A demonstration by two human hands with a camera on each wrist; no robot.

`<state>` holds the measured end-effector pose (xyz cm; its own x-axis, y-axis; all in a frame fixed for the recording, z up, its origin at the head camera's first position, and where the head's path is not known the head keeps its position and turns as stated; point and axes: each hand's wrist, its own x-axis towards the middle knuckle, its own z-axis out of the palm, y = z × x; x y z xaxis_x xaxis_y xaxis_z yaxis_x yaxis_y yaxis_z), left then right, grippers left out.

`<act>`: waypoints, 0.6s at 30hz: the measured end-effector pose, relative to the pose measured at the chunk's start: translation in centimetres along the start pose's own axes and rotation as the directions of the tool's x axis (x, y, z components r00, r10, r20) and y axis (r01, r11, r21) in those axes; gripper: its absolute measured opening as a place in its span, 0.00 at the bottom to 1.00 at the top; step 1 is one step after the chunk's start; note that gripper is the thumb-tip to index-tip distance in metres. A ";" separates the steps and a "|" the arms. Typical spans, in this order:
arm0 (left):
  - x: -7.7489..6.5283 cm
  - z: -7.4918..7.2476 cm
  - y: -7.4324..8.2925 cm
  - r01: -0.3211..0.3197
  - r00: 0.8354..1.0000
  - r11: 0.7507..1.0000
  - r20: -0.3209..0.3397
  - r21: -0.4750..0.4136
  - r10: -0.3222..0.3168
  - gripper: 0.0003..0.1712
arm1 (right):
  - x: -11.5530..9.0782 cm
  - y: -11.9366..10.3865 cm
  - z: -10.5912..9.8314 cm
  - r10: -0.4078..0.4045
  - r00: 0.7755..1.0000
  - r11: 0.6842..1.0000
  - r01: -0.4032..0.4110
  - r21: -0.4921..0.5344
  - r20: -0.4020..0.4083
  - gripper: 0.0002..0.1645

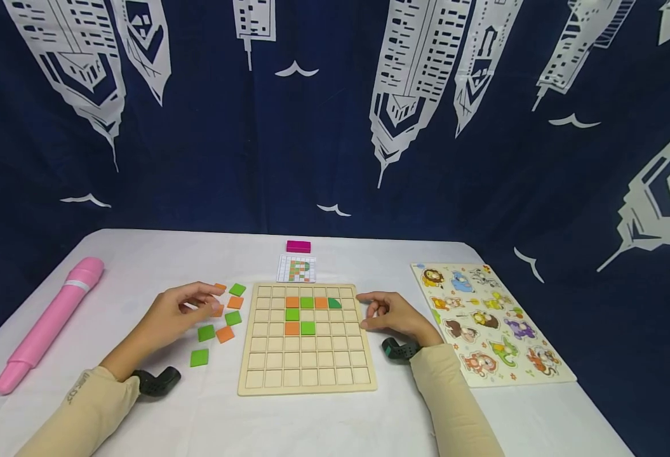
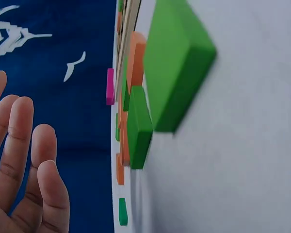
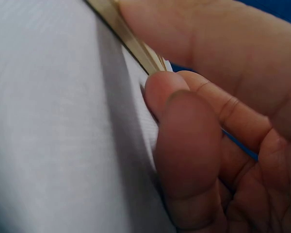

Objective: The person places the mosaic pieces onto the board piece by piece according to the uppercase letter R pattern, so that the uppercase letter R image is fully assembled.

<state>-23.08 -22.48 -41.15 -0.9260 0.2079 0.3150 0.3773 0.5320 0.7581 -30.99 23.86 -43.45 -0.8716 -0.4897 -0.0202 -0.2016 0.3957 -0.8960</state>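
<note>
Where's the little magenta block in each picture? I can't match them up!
Head view: the magenta block is just above the middle, beyond the printed card.
Left wrist view: the magenta block is left of the middle, in the upper half.
Right wrist view: not in it.
Shared landmark: the wooden board, below the middle in the head view, at the top in both wrist views.

White table (image 1: 312, 425) bearing grid board (image 1: 307, 362), loose tiles (image 1: 199, 358), pink baton (image 1: 50, 324), animal board (image 1: 495, 333)
</note>
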 end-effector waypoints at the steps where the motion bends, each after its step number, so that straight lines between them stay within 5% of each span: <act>1: 0.0 -0.1 -0.1 0.007 1.000 1.000 -0.003 0.002 -0.007 0.17 | 0.0 0.0 0.0 0.001 1.000 1.000 -0.001 -0.003 0.000 0.38; 13: 0.1 -0.3 -2.8 0.070 0.994 0.983 -0.096 0.170 -0.054 0.16 | 0.1 -0.1 0.0 -0.001 1.000 1.000 0.001 -0.002 0.010 0.38; 18: 0.1 -0.2 -3.9 0.074 0.995 0.969 -0.077 0.237 -0.058 0.17 | 0.1 -0.2 0.1 0.001 1.000 1.000 -0.001 -0.007 0.005 0.38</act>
<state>-24.61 -24.64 -43.96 -0.9428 0.1135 0.3136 0.2943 0.7251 0.6225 -31.00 23.67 -43.36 -0.8694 -0.4936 -0.0235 -0.2040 0.4018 -0.8927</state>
